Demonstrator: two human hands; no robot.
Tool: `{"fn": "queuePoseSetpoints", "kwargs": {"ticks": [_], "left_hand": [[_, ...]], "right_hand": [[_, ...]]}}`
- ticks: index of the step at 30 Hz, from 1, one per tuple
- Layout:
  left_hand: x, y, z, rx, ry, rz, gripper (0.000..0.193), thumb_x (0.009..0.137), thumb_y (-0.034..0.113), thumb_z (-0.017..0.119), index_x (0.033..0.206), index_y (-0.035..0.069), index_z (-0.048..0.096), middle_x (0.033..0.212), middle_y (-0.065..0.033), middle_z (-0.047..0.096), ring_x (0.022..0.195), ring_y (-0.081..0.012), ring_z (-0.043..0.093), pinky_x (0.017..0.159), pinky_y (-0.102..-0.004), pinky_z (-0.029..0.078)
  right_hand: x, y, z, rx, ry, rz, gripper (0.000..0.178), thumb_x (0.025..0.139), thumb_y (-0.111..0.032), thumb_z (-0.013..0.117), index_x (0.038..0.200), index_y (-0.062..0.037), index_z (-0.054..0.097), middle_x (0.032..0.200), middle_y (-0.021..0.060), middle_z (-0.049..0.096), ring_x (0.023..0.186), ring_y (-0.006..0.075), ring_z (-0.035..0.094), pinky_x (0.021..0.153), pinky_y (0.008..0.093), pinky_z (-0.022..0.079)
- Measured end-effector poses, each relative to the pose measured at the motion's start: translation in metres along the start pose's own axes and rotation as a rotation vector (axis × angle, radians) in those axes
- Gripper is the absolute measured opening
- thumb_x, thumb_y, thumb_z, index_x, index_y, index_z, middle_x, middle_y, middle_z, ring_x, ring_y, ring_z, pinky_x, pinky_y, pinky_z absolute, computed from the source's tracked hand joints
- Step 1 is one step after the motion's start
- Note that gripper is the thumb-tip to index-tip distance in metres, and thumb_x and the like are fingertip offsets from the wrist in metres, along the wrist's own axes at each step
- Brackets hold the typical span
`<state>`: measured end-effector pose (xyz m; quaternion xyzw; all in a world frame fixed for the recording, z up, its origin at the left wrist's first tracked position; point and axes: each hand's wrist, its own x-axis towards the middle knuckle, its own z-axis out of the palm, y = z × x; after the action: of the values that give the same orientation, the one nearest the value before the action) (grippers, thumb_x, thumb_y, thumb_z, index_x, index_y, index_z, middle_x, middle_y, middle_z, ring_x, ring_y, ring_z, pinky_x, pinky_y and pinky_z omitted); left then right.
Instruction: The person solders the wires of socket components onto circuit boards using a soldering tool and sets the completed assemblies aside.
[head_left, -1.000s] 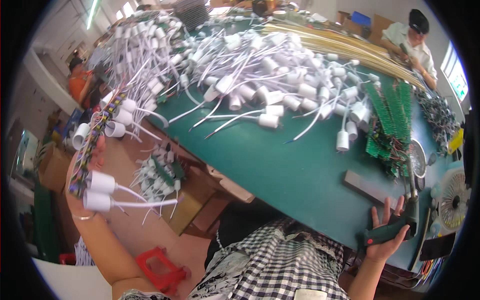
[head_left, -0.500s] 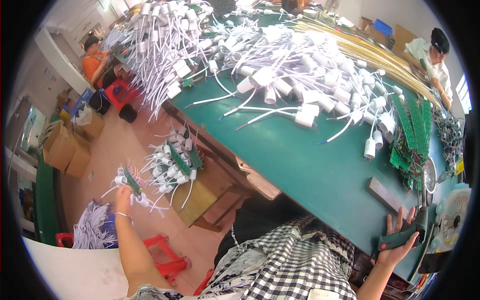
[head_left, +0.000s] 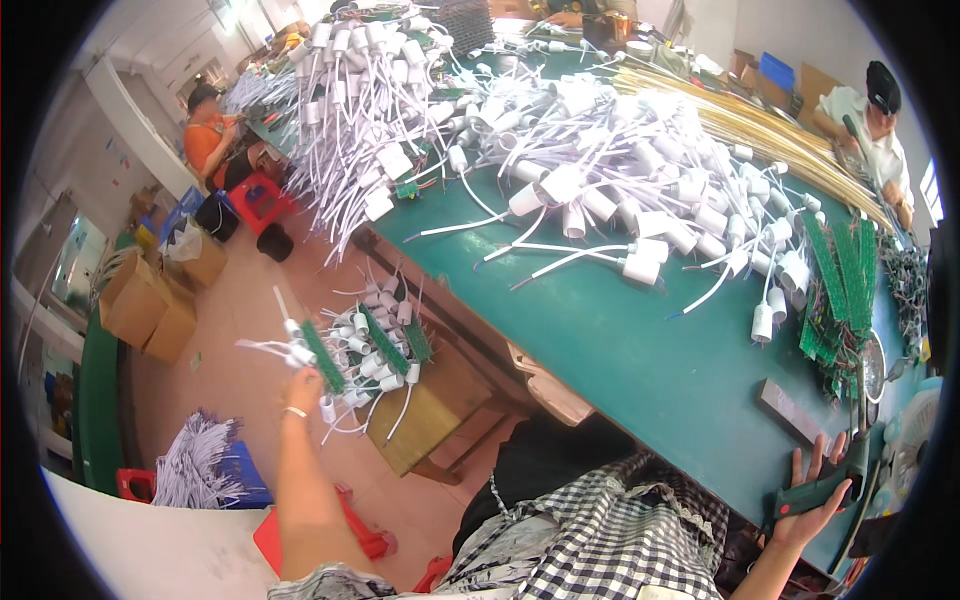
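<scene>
My left hand [head_left: 303,385] is closed on a narrow green circuit board [head_left: 322,357] with white lamp sockets and wires attached. It is held up beside a heap of similar board-and-socket pieces [head_left: 385,335] on a low wooden stool [head_left: 430,425]. At the right table edge my right hand [head_left: 808,500] holds a dark-handled tool [head_left: 812,496] with a red spot on its grip. The handle lies across the palm, the fingers stretched up behind it. A grey metal block [head_left: 790,410] is just beyond those fingers, near a bundle of green circuit strips [head_left: 838,290].
Large piles of white wired sockets [head_left: 640,170] cover the far side of the green table [head_left: 600,340]. Long yellowish rods [head_left: 760,125] lie behind. Two people sit farther off, left and right. A small fan [head_left: 910,430] stands right; white wires [head_left: 200,460] are bundled lower left.
My left hand has moved right and slightly up or down little, bringing its circuit board beside the heap on the stool. The view has shifted a little; my right hand keeps its tool.
</scene>
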<state>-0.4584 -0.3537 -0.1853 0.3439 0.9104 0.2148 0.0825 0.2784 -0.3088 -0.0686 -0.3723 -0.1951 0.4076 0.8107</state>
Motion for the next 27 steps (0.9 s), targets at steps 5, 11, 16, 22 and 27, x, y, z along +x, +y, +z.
{"fn": "queuePoseSetpoints", "kwargs": {"ticks": [5, 11, 16, 22, 27], "left_hand": [[0.010, -0.034, 0.102, 0.123, -0.084, -0.287, 0.046, 0.078, 0.020, 0.060, 0.124, 0.017, 0.057, 0.123, -0.0183, 0.060, 0.116, -0.0359, 0.055, 0.099, -0.0449, 0.041], [-0.009, -0.008, 0.084, 0.018, -0.061, -0.208, 0.051, 0.079, 0.013, 0.055, 0.130, 0.019, 0.053, 0.120, -0.0203, 0.061, 0.116, -0.0341, 0.057, 0.095, -0.0455, 0.044], [-0.002, 0.009, 0.059, 0.364, -0.170, -0.127, 0.051, 0.080, 0.012, 0.057, 0.130, 0.020, 0.053, 0.136, -0.0214, 0.046, 0.126, -0.0364, 0.044, 0.104, -0.0452, 0.036], [0.004, 0.023, 0.057, 0.762, -0.169, 0.164, 0.057, 0.084, 0.004, 0.055, 0.138, 0.020, 0.045, 0.155, -0.0023, 0.025, 0.142, -0.0381, 0.019, 0.114, -0.0467, 0.024], [-0.016, -0.004, 0.114, 0.284, 0.044, -0.150, 0.057, 0.081, 0.003, 0.056, 0.136, 0.016, 0.048, 0.149, -0.0080, 0.036, 0.139, -0.0380, 0.024, 0.111, -0.0478, 0.028]], "right_hand": [[0.000, 0.000, 0.017, 0.049, 0.079, 0.056, 0.056, 0.102, -0.039, 0.034, 0.150, -0.0125, 0.022, 0.155, 0.0058, 0.025, 0.140, 0.0282, 0.029, 0.111, 0.0478, 0.033], [-0.001, -0.001, 0.017, 0.048, 0.085, 0.054, 0.056, 0.102, -0.039, 0.035, 0.150, -0.0122, 0.023, 0.155, 0.0056, 0.025, 0.140, 0.0276, 0.031, 0.111, 0.0478, 0.032], [0.003, 0.000, 0.005, 0.016, 0.053, 0.054, 0.055, 0.102, -0.040, 0.034, 0.147, -0.0111, 0.027, 0.155, 0.0056, 0.025, 0.139, 0.0277, 0.032, 0.109, 0.0479, 0.035], [0.003, 0.000, 0.009, -0.018, 0.061, 0.028, 0.056, 0.101, -0.042, 0.035, 0.147, -0.0107, 0.027, 0.155, 0.0053, 0.026, 0.138, 0.0270, 0.033, 0.109, 0.0476, 0.035], [-0.001, 0.001, 0.013, -0.001, 0.062, 0.023, 0.058, 0.101, -0.042, 0.035, 0.149, -0.0110, 0.024, 0.155, 0.0050, 0.026, 0.139, 0.0262, 0.032, 0.111, 0.0469, 0.032]]}}
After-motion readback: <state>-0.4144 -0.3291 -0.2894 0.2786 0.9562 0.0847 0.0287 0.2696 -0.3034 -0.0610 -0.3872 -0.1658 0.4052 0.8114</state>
